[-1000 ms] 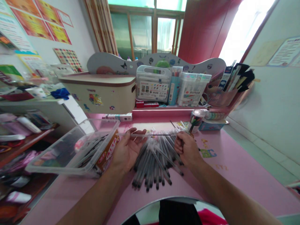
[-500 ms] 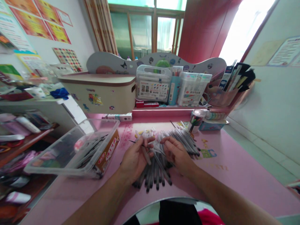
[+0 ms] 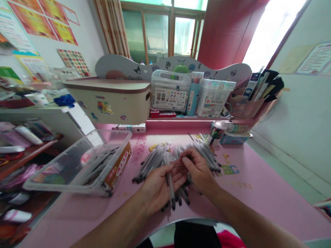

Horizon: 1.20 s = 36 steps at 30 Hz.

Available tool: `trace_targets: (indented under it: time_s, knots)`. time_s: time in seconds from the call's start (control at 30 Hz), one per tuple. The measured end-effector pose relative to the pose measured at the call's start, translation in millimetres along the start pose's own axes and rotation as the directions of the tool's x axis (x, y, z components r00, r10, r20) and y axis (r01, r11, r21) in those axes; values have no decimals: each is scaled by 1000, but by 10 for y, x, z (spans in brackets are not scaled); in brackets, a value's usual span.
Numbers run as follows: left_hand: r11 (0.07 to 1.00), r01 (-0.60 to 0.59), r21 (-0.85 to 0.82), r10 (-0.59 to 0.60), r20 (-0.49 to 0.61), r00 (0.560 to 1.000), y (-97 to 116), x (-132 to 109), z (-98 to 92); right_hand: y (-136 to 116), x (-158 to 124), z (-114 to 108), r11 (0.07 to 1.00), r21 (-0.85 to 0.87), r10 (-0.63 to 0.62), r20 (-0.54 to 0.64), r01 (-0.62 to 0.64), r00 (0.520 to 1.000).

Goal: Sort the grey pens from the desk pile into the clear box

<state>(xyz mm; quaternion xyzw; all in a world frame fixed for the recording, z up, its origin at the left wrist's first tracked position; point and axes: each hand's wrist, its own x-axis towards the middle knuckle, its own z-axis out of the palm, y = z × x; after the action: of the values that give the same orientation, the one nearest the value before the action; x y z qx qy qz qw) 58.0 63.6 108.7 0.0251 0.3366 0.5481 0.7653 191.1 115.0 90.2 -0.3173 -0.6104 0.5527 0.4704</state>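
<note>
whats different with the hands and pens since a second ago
The left hand has moved right and nearer the body, the right hand slightly left; they are close together. The thin dark rod stretched between them is out of sight; a pen lies across the left hand. The plastic bin and jar stayed put.

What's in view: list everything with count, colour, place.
Desk: one, pink, foreground
Pens: many, clear-grey, on desk
Bin: one, clear, desk's left
Jar: one, clear, desk's right rear
Lidded box: one, cream, behind bin
Handled case: one, clear, right of lidded box
Cylinder: one, blue, beside case
Marker box: one, clear, right of cylinder
Curtain: one, tan, upper left
Clutter: many, mixed colours, far left
Left hand: one, bare, centre, a pen across it
Right hand: one, bare, beside left hand
</note>
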Motion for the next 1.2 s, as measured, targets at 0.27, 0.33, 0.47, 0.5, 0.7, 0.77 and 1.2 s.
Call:
trace_targets:
  time_s: [0.27,0.33,0.47,0.5,0.7,0.77,1.2]
  knots:
    - [998,-16,-53,13,-53,999,-14,15,30,-82,-149,30,836,-423,-231,307,350,923]
    - [998,-15,-53,12,-52,999,-12,21,19,-93,-155,12,828,-418,-228,358,374,905]
    - [999,-43,-34,42,-27,999,-16,26,11,-66,-133,-43,896,-324,-207,297,303,932]
    - [998,-54,-22,53,-29,998,-7,20,14,-56,-115,-64,911,-297,-215,250,286,944]
    - [981,-171,96,177,-52,983,242,-186,84,-39,64,-212,829,-456,-345,36,323,938]
    - [957,-255,137,258,-8,966,374,-335,126,-34,110,-233,769,-540,-369,61,341,927]
    - [331,-725,604,807,216,549,1523,-1141,-123,117,93,-189,349,-879,-124,301,326,945]
